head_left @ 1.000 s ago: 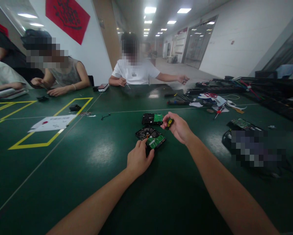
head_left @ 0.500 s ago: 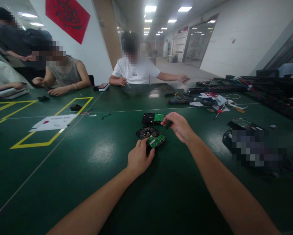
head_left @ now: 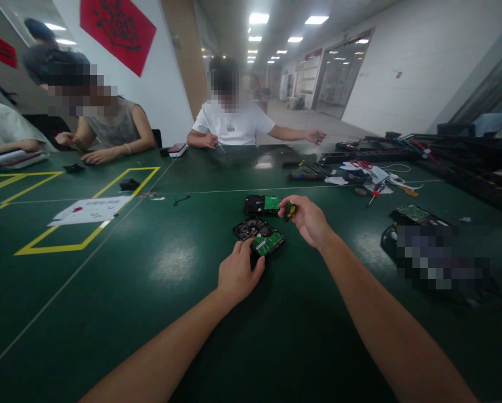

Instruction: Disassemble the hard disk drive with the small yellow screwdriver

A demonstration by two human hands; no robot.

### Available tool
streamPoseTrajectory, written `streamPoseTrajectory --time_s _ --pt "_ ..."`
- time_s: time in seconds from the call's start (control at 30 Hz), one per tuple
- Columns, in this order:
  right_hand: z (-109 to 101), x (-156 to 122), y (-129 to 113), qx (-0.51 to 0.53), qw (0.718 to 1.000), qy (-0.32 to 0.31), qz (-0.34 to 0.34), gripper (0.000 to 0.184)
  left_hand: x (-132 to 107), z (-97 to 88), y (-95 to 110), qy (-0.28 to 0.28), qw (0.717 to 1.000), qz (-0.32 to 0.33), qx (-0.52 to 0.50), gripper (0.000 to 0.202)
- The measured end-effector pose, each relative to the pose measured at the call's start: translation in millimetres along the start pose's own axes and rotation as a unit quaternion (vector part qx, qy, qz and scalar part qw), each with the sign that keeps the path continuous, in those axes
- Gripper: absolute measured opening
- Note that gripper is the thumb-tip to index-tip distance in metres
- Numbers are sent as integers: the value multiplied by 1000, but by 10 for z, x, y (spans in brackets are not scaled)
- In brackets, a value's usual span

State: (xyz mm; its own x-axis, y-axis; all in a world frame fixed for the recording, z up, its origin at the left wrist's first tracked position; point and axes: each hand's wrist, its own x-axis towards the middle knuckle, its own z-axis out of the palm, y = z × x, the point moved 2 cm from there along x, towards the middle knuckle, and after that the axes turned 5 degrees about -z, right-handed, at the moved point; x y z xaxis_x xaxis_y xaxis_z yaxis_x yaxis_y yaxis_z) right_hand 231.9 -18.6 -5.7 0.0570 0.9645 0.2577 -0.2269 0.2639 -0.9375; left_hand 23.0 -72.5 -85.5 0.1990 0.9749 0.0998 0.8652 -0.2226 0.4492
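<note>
A hard drive [head_left: 257,229] with a green circuit board on its near end lies on the dark green table [head_left: 183,336]. My left hand [head_left: 237,268] grips its near left edge, thumb and fingers on either side of the corner. Just above the drive's right end, my right hand [head_left: 307,219] is closed round the black and yellow handle of a screwdriver [head_left: 290,210]. The tool's shaft and tip cannot be made out. Directly behind lies a second hard drive [head_left: 257,205], black with a green board, partly beside my right fingers.
Across the table sits a person in a white shirt [head_left: 234,126]; others are at the left. Tools and cables [head_left: 313,169] lie at the back right, near a loose circuit board [head_left: 418,214]. A white sheet [head_left: 95,210] with small parts lies inside yellow tape at left.
The screwdriver handle has turned in my right hand and now shows yellow markings. My left hand and both drives have stayed put.
</note>
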Motion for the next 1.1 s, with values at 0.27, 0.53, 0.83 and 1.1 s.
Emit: streamPoseTrajectory --time_s 0.27,0.53,0.83,1.1 --pt "-33 26 50 17 999 40 19 25 -2 2 5 1 1000 -1 1 56" --pt "-80 45 17 -40 995 84 -25 19 0 17 -8 8 1000 6 5 55" --pt "8 3 19 35 999 4 11 36 3 14 -9 -1 1000 -2 0 56" --pt "-26 15 22 12 1000 10 2 26 -1 12 -4 6 1000 4 6 55"
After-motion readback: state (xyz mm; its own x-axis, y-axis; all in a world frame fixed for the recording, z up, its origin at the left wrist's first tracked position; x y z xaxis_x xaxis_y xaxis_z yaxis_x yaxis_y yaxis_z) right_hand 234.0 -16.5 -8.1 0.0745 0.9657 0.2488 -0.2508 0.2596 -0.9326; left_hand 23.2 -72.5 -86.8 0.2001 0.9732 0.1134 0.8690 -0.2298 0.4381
